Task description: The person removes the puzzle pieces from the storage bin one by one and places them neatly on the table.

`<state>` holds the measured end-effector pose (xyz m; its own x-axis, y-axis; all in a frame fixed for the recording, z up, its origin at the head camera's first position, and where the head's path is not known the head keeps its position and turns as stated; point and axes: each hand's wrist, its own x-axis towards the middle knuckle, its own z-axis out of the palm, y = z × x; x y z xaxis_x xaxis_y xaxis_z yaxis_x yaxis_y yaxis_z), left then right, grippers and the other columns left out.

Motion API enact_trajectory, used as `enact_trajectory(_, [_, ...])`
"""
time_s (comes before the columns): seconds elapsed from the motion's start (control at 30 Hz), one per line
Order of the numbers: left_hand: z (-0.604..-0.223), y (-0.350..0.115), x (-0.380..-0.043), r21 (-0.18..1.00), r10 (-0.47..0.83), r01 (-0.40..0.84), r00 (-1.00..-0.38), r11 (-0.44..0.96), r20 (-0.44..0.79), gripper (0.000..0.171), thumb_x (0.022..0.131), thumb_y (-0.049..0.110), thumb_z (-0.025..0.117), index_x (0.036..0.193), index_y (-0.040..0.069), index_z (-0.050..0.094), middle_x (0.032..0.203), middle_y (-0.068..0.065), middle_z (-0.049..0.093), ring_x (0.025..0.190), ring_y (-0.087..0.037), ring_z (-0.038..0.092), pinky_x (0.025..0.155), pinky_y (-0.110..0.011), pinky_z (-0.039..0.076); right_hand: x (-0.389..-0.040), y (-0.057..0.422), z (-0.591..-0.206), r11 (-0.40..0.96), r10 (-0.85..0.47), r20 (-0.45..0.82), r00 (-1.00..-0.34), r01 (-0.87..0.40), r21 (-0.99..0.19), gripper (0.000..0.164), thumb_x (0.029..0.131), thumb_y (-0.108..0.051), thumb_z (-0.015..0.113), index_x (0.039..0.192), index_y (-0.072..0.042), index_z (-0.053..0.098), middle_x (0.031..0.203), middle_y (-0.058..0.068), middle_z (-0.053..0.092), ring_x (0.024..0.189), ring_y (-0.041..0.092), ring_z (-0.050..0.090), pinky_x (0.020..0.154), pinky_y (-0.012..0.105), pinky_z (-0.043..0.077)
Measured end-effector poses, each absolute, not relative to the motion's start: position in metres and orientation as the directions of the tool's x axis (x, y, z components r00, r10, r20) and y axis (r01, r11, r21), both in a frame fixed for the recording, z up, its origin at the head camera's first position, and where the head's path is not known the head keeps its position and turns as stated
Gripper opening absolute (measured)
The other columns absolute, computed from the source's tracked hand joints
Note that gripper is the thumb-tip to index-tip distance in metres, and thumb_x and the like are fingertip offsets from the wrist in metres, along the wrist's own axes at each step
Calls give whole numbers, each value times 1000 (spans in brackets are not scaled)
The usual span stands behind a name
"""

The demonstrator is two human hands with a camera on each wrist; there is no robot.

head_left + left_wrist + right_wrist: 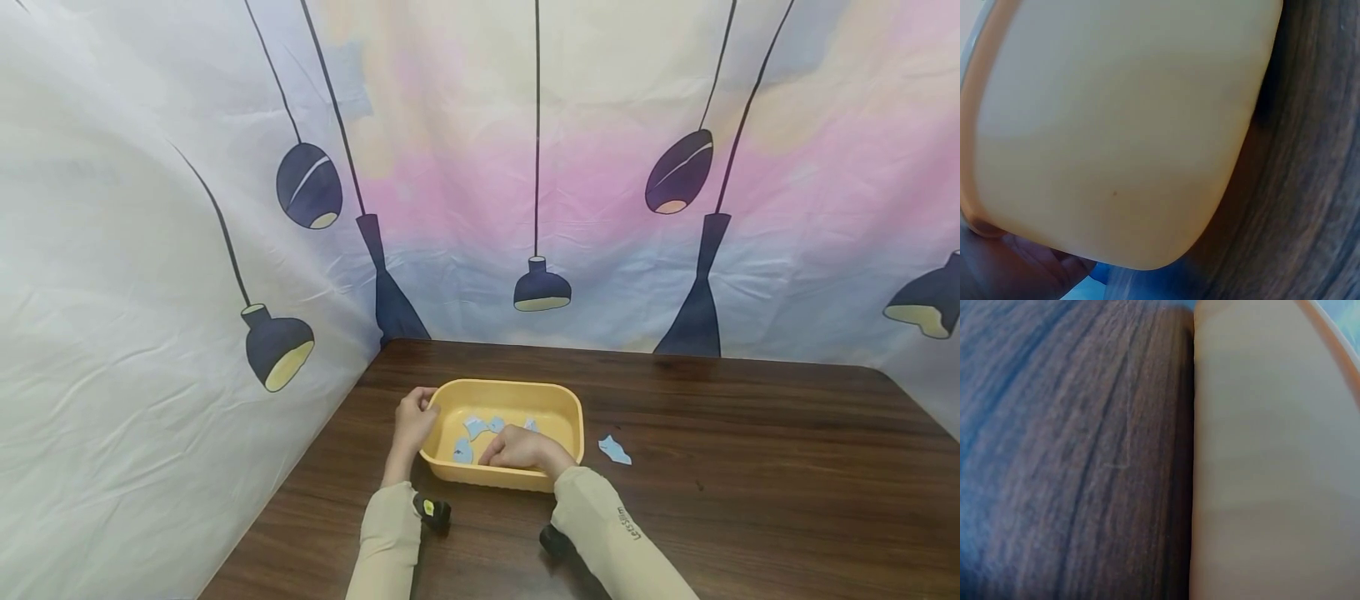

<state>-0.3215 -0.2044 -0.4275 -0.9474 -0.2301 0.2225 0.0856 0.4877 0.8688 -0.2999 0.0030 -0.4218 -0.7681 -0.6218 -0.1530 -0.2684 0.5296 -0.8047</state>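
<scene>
A yellow plastic tub (507, 478) stands on the table, with several light-blue paper scraps (462, 451) lying on its floor. At the tub's left end my left hand (414, 419) grips the rim; the left wrist view shows that hand (1029, 269) against the outer wall under the lip. My right hand (521, 448) reaches over the near rim into the tub, its fingers bent down at the floor beside the scraps. Whether a scrap is between those fingertips is hidden. The right wrist view has only the tub's outer wall (1272, 475) and the table, no hand.
Right of the tub, a loose light-blue scrap (615, 449) lies on the dark wooden table (750, 483). Behind the table hangs a cloth (465, 167) printed with lamps, and another stretch of it runs along the left side.
</scene>
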Motion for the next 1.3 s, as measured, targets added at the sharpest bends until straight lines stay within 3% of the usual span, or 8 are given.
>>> enact_trajectory(0.37, [-428, -204, -323, 866, -229, 88, -947, 492, 227, 30, 85, 0, 57, 114, -6, 65, 71, -1, 45, 63, -12, 43, 55, -22, 38, -300, 4, -419, 540, -633, -197, -749, -245, -805, 24, 93, 1, 53, 100, -2, 75, 105, 10, 71, 103, 21, 60, 103, 47, 45])
enact_trajectory(0.73, [-426, -204, -324, 860, -221, 94, -947, 502, 233, 31, 86, -1, 57, 115, -6, 65, 70, -1, 45, 62, -12, 42, 55, -22, 38, -304, 4, -417, 525, -636, -220, -740, -206, -826, 19, 90, 1, 57, 100, -2, 73, 99, 6, 71, 89, 13, 55, 91, 35, 48])
enact_trajectory(1.07, [-427, -205, -324, 863, -225, 87, -948, 497, 225, 31, 86, 0, 56, 115, -6, 65, 70, -1, 45, 61, -13, 42, 54, -21, 37, -302, 4, -419, 530, -633, -203, -747, -227, -817, 21, 94, -6, 56, 102, 0, 74, 110, 13, 70, 113, 31, 62, 103, 48, 46])
enact_trajectory(1.3, [-428, -205, -324, 861, -225, 83, -949, 501, 223, 31, 86, 0, 57, 115, -6, 65, 69, -1, 45, 61, -12, 42, 53, -21, 37, -303, 3, -422, 532, -625, -212, -752, -211, -820, 18, 93, -6, 57, 99, -1, 74, 101, 8, 71, 100, 20, 62, 101, 45, 47])
